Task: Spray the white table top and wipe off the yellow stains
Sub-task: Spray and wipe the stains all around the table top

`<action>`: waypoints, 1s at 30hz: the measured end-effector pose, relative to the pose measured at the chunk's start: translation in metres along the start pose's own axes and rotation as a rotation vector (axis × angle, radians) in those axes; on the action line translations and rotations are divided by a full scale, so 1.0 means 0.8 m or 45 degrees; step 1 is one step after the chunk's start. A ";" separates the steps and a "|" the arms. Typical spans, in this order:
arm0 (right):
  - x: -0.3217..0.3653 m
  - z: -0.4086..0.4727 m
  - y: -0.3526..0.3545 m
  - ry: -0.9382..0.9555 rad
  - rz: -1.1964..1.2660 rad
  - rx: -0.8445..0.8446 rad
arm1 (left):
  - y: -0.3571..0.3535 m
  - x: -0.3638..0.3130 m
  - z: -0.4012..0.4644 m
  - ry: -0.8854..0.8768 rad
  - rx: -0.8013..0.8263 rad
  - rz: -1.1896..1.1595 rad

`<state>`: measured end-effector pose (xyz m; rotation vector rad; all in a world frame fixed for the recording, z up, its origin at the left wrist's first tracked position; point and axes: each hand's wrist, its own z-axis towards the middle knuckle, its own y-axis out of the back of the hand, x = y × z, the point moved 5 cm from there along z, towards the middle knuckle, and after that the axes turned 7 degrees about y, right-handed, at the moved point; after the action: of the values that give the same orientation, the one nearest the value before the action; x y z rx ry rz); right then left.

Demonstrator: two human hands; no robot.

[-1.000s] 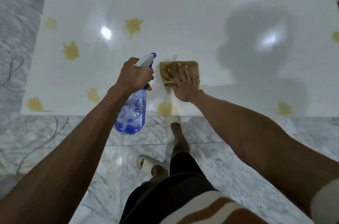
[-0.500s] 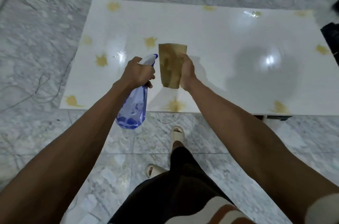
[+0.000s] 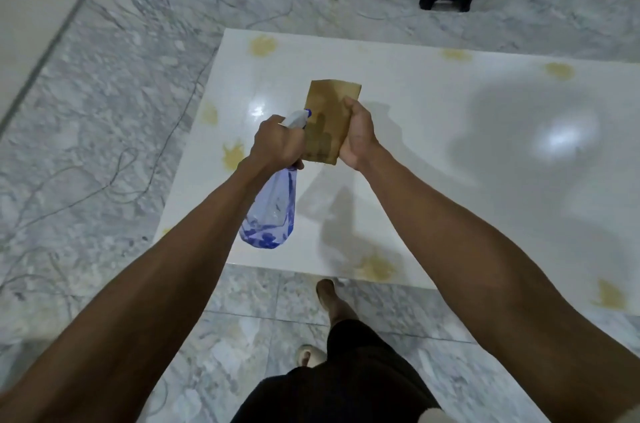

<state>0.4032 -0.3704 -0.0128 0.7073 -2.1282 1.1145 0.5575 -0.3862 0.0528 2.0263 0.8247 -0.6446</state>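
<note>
Several yellow stains (image 3: 375, 266) dot a glossy white counter (image 3: 450, 152) that fills the centre and right of the frame, above a grey marble floor (image 3: 86, 110). Most stains sit along the counter's edges, one at the lower edge near the person's foot, another left of centre. Both bare forearms reach up from the bottom of the frame. The left hand (image 3: 277, 143) is closed around the neck of a clear blue spray bottle (image 3: 272, 214), whose body hangs down over the counter's near left part. The right hand (image 3: 358, 136) pinches a folded tan cloth (image 3: 329, 121) upright, lifted off the counter, just beside the white nozzle. The step appears to be wetting the cloth; next, it must be pressed onto a remaining stain.
</note>
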 end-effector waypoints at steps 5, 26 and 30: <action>0.006 0.088 -0.011 -0.111 -0.110 -0.015 | 0.006 -0.036 0.095 0.086 0.017 0.012; 0.022 0.361 0.110 0.031 -2.586 0.197 | -0.002 -0.069 0.274 0.109 0.087 -0.031; -0.003 0.315 0.102 0.058 -2.619 0.174 | -0.008 -0.045 0.254 0.078 0.118 0.010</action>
<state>0.2774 -0.5433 -0.1690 2.0075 -0.3720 0.0008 0.5010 -0.5660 -0.0313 2.1416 0.8357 -0.6293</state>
